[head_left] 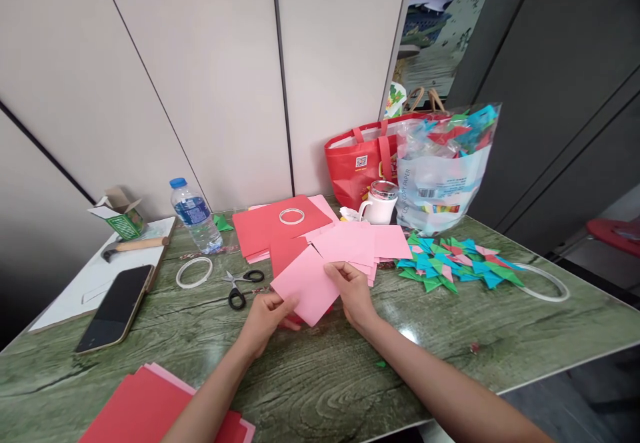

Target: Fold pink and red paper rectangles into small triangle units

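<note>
A pink sheet of paper is held up at a slant over the table between my two hands. My left hand pinches its lower left edge, thumb on top. At its upper right edge, the closed thumb and fingers of my right hand grip the same sheet. Behind it lie more pink sheets and red sheets, partly overlapping. A roll of white tape rests on the red ones. Black-handled scissors lie partly open, left of my left hand.
Folded paper pieces in green, blue and pink spread at the right beside a white ring. A water bottle, phone and hammer sit left. A white mug, red bag and filled plastic bag stand behind.
</note>
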Tool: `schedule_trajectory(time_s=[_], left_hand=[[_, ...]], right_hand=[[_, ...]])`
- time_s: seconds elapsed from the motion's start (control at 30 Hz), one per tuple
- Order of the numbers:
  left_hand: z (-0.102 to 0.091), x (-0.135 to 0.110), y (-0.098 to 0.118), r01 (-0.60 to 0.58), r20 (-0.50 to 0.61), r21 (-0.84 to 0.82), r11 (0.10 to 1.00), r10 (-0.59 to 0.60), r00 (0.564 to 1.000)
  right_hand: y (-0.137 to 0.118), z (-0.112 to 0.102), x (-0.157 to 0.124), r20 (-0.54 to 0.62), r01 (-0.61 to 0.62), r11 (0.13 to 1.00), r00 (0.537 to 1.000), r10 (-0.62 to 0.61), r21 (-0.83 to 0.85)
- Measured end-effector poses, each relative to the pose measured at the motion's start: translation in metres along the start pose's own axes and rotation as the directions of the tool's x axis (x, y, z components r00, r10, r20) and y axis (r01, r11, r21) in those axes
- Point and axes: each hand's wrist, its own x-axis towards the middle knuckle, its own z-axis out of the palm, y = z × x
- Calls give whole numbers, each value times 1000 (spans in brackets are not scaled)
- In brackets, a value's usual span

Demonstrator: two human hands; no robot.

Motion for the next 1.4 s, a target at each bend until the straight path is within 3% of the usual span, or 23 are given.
schedule_trajectory(time_s=[0.27, 0.6, 0.87, 1.17, 1.3, 1.4], left_hand=[[7, -2, -5, 49, 168, 21, 999, -52, 984], [10, -5, -4, 63, 106, -36, 997, -58, 993], [14, -7, -3, 143, 198, 23, 989, -145, 969], [13, -8, 0, 62, 138, 7, 998, -62, 988], [7, -3, 0, -90, -15, 59, 994, 91, 996], [0, 2, 1, -188, -151, -29, 982, 182, 972]], right_hand=[[-1, 0, 0, 1, 1, 1000, 1000, -1, 9], [2, 1, 0, -28, -3, 1000, 1000, 4, 29], [3, -1, 4, -80, 8, 999, 997, -5, 36], [3, -1, 6, -99, 9, 996, 995, 0, 90], [3, -2, 7, -92, 31, 998, 995, -26, 57], [1, -1, 5, 2, 23, 1000, 1000, -23, 12]])
